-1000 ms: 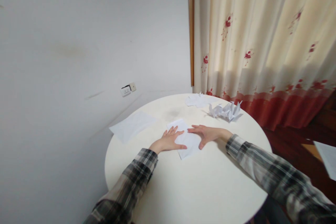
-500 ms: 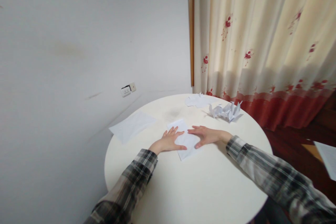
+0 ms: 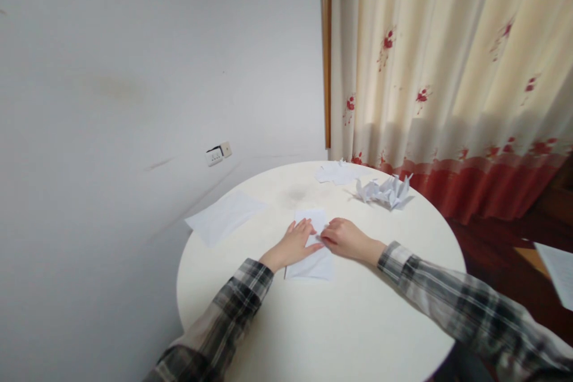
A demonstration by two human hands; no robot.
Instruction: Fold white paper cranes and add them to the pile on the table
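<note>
A folded sheet of white paper [image 3: 310, 267] lies flat on the round white table, in front of me. Resting on its left part is my left hand [image 3: 296, 243], open, with the thumb stretched toward the right and the fingers lying on the sheet. My right hand [image 3: 344, 237] is closed at the paper's right edge, its fingertips pinched together there. Both hands partly cover the sheet, so its fold lines are hard to make out.
Several folded paper cranes [image 3: 385, 192] stand at the table's right rear. Behind them lie flat white paper pieces [image 3: 338, 173]. Another white sheet [image 3: 226, 215] overlaps the left rim of the table [image 3: 268, 334]. A wall with a socket [image 3: 214, 157] and a flowered curtain [image 3: 430, 59] rise behind.
The paper has turned so its near edge runs roughly across my view. My right hand has gone from spread fingers to a pinch at the right edge; my left hand stays on it.
</note>
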